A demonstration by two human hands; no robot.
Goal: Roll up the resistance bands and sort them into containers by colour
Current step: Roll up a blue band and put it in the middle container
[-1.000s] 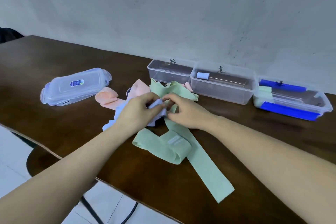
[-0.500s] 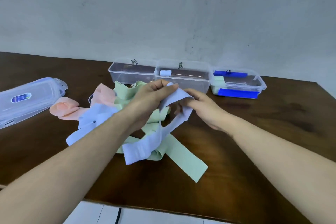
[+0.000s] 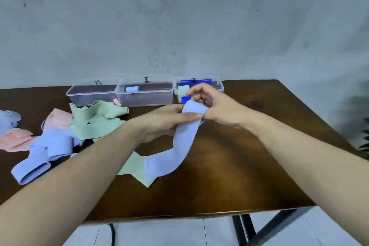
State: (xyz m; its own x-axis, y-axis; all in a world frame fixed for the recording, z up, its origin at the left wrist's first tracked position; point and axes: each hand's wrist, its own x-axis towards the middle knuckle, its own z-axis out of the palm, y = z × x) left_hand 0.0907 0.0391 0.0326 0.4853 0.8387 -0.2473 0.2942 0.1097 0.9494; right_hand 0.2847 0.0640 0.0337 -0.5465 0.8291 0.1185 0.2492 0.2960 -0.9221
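Head view: both hands hold one blue band (image 3: 180, 144) above the counter (image 3: 259, 166), in front of the three clear containers (image 3: 144, 94). Left hand (image 3: 165, 122) pinches the band between thumb and fingers. Right hand (image 3: 215, 106) has its fingers curled round the band's upper end, just before the right-hand container. The band's free length trails down to the counter, its lower end lying over a green band (image 3: 137, 171). Left of the containers lies a loose heap: green bands (image 3: 95, 120), pink bands (image 3: 18, 140), a second blue band (image 3: 44, 154). One rolled blue band (image 3: 132, 88) sits in the middle container.
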